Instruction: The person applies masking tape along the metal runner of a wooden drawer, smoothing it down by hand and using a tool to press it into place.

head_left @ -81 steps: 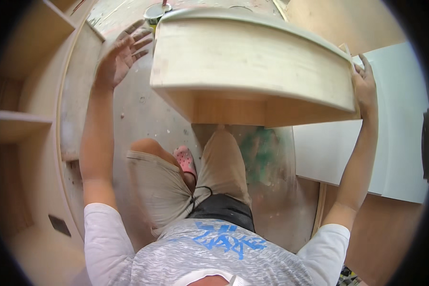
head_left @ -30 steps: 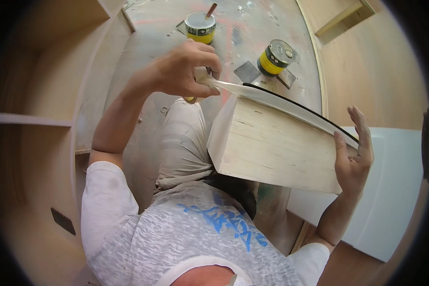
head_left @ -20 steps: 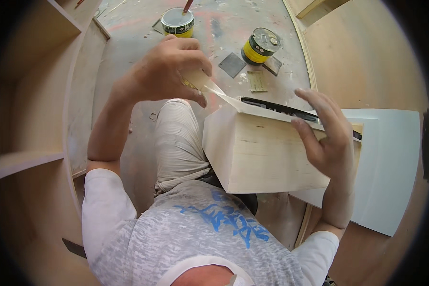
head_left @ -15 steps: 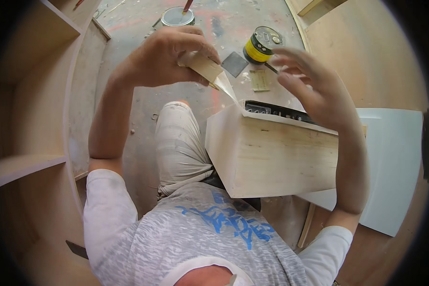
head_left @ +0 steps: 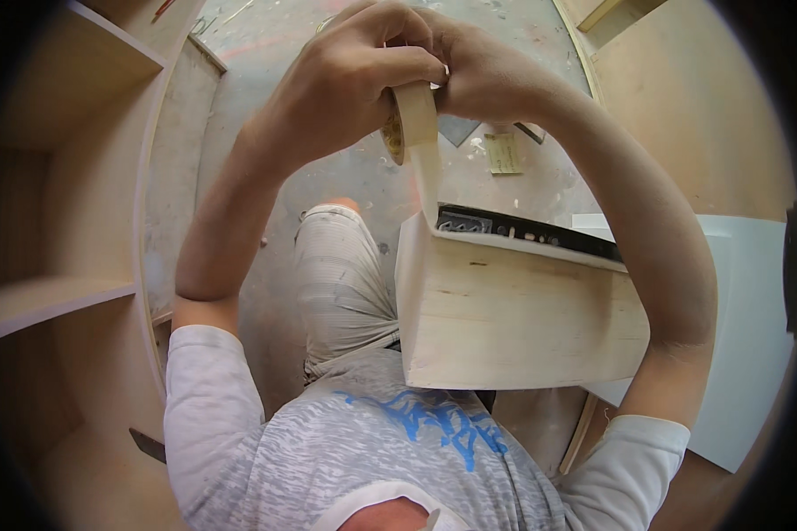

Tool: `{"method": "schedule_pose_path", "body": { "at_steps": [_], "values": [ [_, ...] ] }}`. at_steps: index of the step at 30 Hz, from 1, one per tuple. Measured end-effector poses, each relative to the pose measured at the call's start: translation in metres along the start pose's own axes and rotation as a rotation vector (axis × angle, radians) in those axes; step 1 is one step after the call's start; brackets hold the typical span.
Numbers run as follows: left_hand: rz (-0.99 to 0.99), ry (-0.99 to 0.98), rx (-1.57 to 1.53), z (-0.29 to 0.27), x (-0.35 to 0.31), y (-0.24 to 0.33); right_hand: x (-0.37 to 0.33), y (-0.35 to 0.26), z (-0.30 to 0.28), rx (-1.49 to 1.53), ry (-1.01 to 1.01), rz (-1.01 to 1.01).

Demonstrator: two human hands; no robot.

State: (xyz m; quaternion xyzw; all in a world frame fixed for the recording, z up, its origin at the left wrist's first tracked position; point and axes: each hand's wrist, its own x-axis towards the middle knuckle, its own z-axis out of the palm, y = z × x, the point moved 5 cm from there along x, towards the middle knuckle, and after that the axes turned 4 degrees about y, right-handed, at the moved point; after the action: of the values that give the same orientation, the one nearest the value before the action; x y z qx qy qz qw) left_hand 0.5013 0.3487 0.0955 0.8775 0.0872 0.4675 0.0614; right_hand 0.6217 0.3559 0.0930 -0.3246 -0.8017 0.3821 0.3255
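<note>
A roll of pale masking tape (head_left: 395, 137) is in my left hand (head_left: 350, 75), whose fingers are wrapped round it. From the roll a tape strip (head_left: 426, 168) runs down to the near-left upper corner of a pale wooden box (head_left: 522, 319). Against my left thumb, my right hand (head_left: 487, 75) is closed at the upper part of the tape; its fingertips are partly hidden. Along the top edge of the box lies a black slotted metal strip (head_left: 527, 234). The box rests by my lap, right of my bent knee.
Open wooden shelving (head_left: 66, 310) stands at the left. A white panel (head_left: 744, 327) leans at the right beside a wooden panel (head_left: 708, 106). On the floor beyond the box lie a tan sheet (head_left: 503, 153) and a grey square (head_left: 458, 130).
My right hand has swung left and joined my left hand at the tape. The tape strip now stands more upright. Both cans on the floor are now hidden behind my hands.
</note>
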Motion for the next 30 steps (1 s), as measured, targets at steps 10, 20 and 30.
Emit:
{"method": "schedule_pose_path", "body": {
  "at_steps": [10,20,30],
  "values": [
    [-0.334,0.069,0.063,-0.021,-0.034,0.058,-0.034,0.009,-0.009,-0.387,0.084,0.16],
    [-0.983,0.183,-0.557,0.004,-0.084,0.106,-0.051,-0.004,-0.027,-0.665,0.116,0.207],
    [-0.933,0.193,-0.525,0.007,-0.086,0.1,-0.087,-0.015,-0.042,-0.585,-0.007,-0.261]
  ]
}}
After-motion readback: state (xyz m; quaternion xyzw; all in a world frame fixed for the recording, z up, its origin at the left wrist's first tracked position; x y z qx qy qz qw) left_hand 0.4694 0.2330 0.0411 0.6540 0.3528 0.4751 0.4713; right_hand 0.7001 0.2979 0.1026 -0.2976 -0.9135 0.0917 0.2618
